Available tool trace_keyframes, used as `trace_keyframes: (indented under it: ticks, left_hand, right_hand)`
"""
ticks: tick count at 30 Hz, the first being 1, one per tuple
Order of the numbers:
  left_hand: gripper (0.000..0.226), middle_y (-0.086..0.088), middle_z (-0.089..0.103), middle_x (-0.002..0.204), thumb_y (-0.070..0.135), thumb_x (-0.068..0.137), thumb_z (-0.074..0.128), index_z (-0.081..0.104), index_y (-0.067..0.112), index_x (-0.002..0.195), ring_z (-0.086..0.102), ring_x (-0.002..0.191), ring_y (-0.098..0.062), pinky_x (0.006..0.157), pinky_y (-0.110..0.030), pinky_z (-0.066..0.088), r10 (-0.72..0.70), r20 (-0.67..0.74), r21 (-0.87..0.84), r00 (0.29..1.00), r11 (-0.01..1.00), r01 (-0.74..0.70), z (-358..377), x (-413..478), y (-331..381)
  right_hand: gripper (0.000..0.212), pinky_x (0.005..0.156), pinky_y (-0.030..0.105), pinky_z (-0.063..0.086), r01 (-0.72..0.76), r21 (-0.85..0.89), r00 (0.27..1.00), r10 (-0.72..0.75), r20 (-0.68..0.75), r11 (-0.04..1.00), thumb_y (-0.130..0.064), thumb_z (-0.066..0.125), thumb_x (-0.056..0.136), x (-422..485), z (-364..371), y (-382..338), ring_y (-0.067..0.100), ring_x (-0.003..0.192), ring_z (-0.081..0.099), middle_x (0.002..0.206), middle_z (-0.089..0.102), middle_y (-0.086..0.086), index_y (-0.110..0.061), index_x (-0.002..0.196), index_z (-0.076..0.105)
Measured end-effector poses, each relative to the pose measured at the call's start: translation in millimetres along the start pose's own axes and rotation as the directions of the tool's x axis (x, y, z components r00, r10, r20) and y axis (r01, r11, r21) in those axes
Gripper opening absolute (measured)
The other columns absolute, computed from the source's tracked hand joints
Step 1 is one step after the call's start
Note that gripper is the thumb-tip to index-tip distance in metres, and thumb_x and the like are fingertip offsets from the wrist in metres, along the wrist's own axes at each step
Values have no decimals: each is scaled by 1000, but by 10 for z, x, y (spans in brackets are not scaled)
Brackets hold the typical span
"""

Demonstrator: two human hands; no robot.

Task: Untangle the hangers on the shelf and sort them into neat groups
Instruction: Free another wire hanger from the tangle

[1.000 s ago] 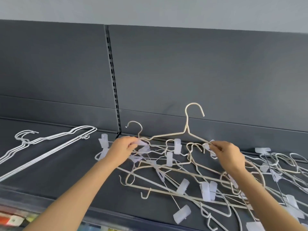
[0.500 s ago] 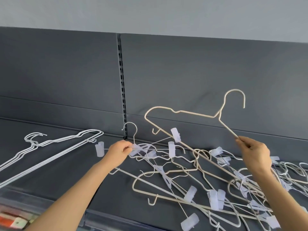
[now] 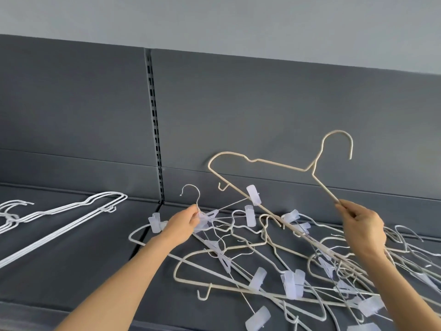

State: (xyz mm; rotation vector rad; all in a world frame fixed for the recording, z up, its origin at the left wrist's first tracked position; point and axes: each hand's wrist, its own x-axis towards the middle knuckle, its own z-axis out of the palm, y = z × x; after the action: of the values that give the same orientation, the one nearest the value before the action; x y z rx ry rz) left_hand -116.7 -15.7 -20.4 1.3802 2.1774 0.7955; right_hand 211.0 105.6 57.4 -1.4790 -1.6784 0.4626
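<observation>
1. Above the shelf's (image 3: pixel 71 271) right half, your right hand (image 3: pixel 362 231) pinches the raised beige hanger (image 3: pixel 310 167).
2. Your left hand (image 3: pixel 183 224) grips a clip hanger (image 3: pixel 211 215) mid-shelf.
3. Yank, and the clip (image 3: pixel 254 197) on its bar may drag the tangle (image 3: pixel 290 283) over the front edge.

cream hanger (image 3: pixel 278 164) | white hangers (image 3: pixel 108 194) | translucent clips (image 3: pixel 254 197) | dark grey shelf (image 3: pixel 71 271)

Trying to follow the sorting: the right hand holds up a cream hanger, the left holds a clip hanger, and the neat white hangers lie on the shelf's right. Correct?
One slip: the head view shows the neat white hangers on the left of the shelf. The right hand does hold up the cream hanger; the left hand holds the clip hanger.
</observation>
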Motion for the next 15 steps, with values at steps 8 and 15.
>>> trace_keyframes:
  ticks: [8,15]
  left_hand:
    - [31,7,54,72,8,93,39,43,20,65,43,62,-10,61,-24,32,72,43,-79,997,995,-68,91,4,145]
    - [22,-3,55,74,12,94,40,56,-2,94,42,67,-18,64,-26,35,117,51,-66,992,991,-114,-107,27,136]
  right_hand:
    - [20,55,30,38,-35,-20,999,36,30,999,-23,54,91,-40,62,163,25,55,48,66,62,12,-13,97,70]
    - [19,52,26,37,-29,-10,999,29,22,1000,-19,56,90,17,30,301,19,50,44,66,61,12,-9,98,71]
